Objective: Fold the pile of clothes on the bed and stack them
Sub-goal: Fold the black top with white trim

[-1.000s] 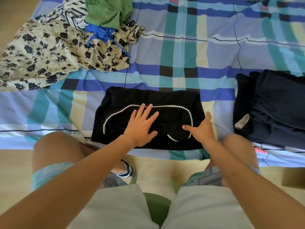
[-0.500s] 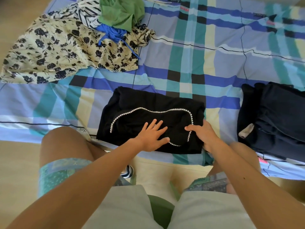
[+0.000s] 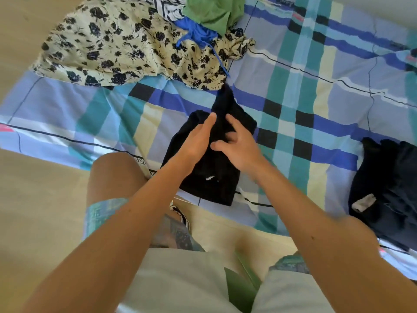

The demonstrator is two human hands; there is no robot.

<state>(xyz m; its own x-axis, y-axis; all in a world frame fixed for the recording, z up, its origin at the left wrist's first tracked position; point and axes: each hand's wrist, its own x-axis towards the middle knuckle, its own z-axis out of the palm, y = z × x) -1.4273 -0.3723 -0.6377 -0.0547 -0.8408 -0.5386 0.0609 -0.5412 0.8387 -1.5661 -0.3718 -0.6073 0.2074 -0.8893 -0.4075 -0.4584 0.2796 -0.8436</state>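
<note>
**Left fingers** (image 3: 206,124): straight and close together, laid flat on the black garment (image 3: 209,188). They hold nothing.

**Right fingers** (image 3: 233,125): just right of my left fingers, on the same garment. The index is stretched forward, the others bend toward the palm, and the thumb points left, close to my left fingers. I cannot tell whether they pinch the cloth or only press it.

**Black garment**: under both sets of fingers, on the bed (image 3: 293,105) near its front edge. It is folded into a narrow shape that runs away from me. One tip reaches out past my fingertips. A small white mark (image 3: 210,178) shows on it, nearer me than my fingers.

**Bed**: covered in a plaid sheet of blue, teal, yellow and black, which shows on every side of my fingers.

**Floral garment** (image 3: 117,48): beyond my fingers and to the left, cream with dark flowers, spread loose and unfolded. Its near hem lies just beside the black garment's far tip.

**Blue garment** (image 3: 198,35): on the floral one, straight beyond my fingers, with a cord trailing toward them.

**Green garment** (image 3: 212,12): crumpled just behind the blue one.

**Striped garment** (image 3: 162,5): left of the green one, mostly cut off by the frame.

**Dark stack** (image 3: 388,177): well to the right of my right fingers, at the bed's front edge. These are folded dark clothes, with a pale tag (image 3: 363,203) on the near side.
</note>
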